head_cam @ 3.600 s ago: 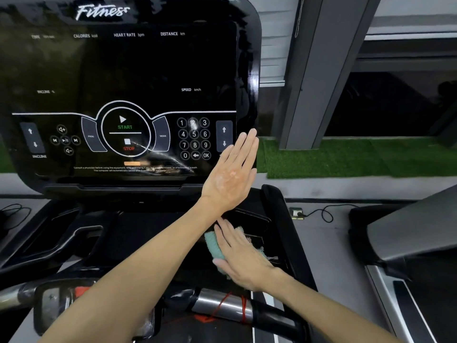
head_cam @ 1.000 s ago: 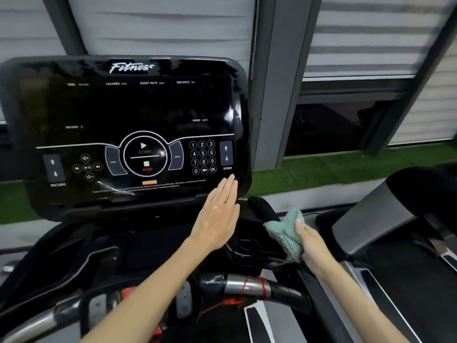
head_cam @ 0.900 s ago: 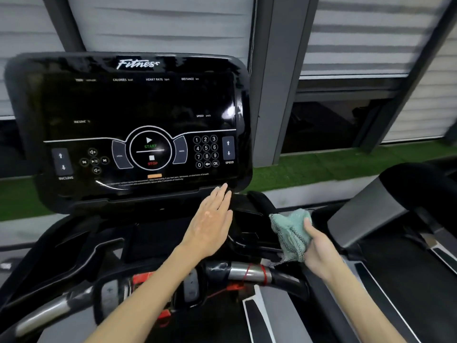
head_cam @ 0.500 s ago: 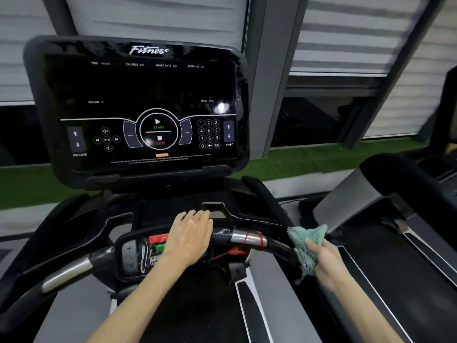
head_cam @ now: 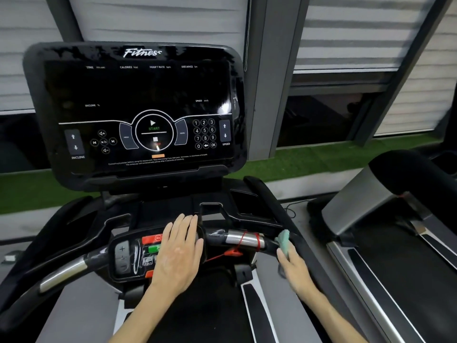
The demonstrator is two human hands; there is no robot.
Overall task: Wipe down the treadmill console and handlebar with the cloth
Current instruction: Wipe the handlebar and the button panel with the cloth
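Console [head_cam: 138, 107]: dark and upright at the far edge of the treadmill, well apart from both hands. No cloth is on it, so its wiping looks either done or left for later.
Handlebar [head_cam: 63, 272]: runs across the near edge, with silver grip sections on either side of the middle. Its left stretch is bare and untouched.
Button pod [head_cam: 123, 256]: sits at the middle of the handlebar. The red and green keys are partly covered by the left hand.
Left hand [head_cam: 179, 253]: lies flat and palm down on the pod's right part, fingers straight and together, holding nothing. It probably steadies the body while the other arm works. Pressing there risks hitting a key.
Safety cord [head_cam: 233, 253]: red, looped round the right silver section with its clip hanging below. It is likely to snag a cloth dragged over it.
Cloth [head_cam: 284, 240]: pale green and bunched. It is pressed against the handlebar's right end, where the bar meets the black side arm, and it pokes out above the fingers.
Right hand [head_cam: 295, 268]: curled round the cloth from below and behind, with its back to the camera. Bunching gives a firm pad for rubbing a round bar. Blur hides the exact finger positions.
Neighbouring treadmill [head_cam: 366, 201]: its grey upright stands to the right, no part of this job.
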